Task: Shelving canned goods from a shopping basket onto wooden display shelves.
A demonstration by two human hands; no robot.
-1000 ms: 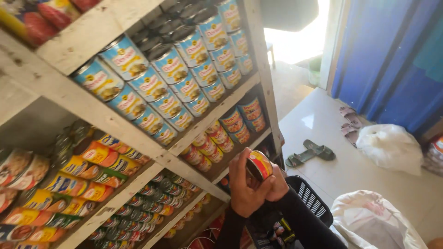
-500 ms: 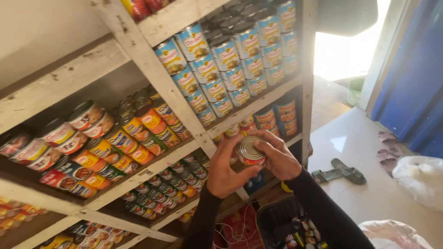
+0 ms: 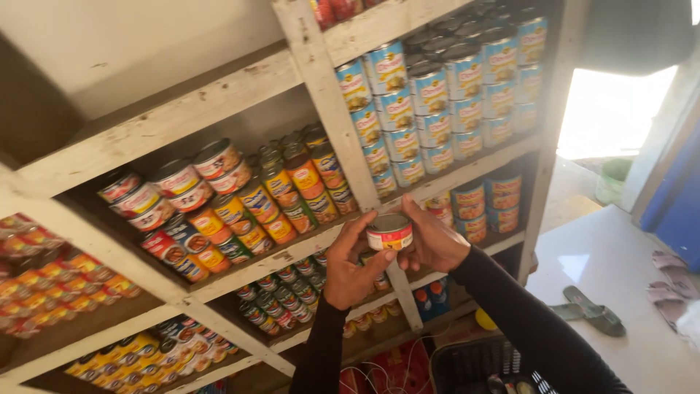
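Red-labelled, flat round tin can [image 3: 389, 232] sits gripped between both hands, left hand [image 3: 351, 268] and right hand [image 3: 432, 241] closed around it, in front of the white wooden shelf [image 3: 321, 73]; not yet shelved among the stacked cans [image 3: 219, 197].

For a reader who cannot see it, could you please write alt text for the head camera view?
Two hands, left hand and right hand, hold a small red and white can before white wooden shelves packed with stacked cans: blue ones upper right, orange and red ones at left. Sandals lie on the pale floor.
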